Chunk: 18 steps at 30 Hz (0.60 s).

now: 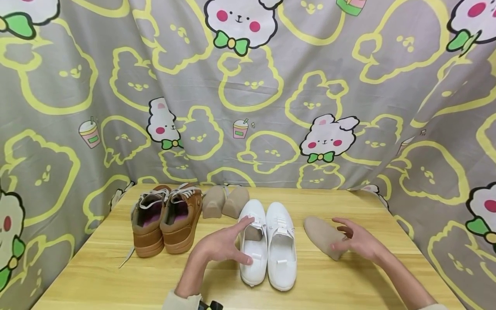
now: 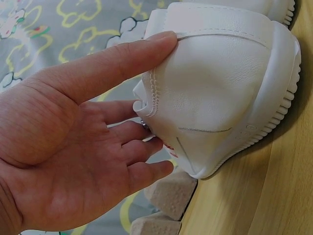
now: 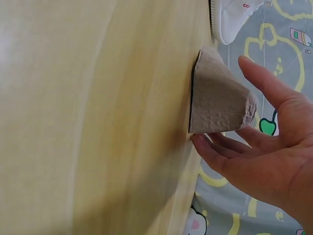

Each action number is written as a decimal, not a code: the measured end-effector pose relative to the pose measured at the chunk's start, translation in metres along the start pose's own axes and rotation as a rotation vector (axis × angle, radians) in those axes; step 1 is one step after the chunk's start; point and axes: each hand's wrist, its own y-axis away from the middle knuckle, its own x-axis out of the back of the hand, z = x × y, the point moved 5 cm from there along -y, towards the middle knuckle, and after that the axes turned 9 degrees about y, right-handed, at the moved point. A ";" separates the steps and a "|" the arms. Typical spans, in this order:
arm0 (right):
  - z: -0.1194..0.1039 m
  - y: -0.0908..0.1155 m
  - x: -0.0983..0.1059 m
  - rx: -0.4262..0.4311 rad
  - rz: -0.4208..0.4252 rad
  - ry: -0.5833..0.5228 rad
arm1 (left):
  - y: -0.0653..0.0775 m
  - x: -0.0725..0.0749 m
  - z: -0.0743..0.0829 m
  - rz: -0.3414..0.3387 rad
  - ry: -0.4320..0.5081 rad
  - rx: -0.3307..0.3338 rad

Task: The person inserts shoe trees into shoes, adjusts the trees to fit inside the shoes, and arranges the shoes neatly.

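A pair of white slip-on shoes sits side by side, toes away from me. My left hand (image 1: 221, 245) is at the left white shoe (image 1: 256, 269), its thumb on the heel collar and its fingers spread along the shoe's outer side. Something beige (image 1: 253, 234) shows inside that shoe's opening. The right white shoe (image 1: 284, 275) stands close against it. Over to the right, a beige molded-pulp shoe insert (image 1: 321, 234) lies on the table. My right hand (image 1: 362, 241) reaches around its near end, thumb on one side and extended fingers on the other.
On the left stand brown lace-up shoes (image 1: 180, 234), one lace trailing onto the wooden table (image 1: 100, 275). Two more beige inserts (image 1: 236, 201) lie behind the white shoes. A patterned grey curtain (image 1: 267, 142) hangs along the table's back and sides.
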 end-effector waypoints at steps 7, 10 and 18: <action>0.002 0.003 -0.005 0.003 -0.037 0.005 | 0.000 0.000 0.001 0.001 0.007 -0.004; 0.002 0.003 -0.007 0.002 -0.023 0.023 | 0.000 0.000 0.002 0.001 0.012 -0.007; 0.001 0.003 -0.008 -0.019 0.071 0.162 | 0.000 0.000 0.001 -0.003 0.006 -0.013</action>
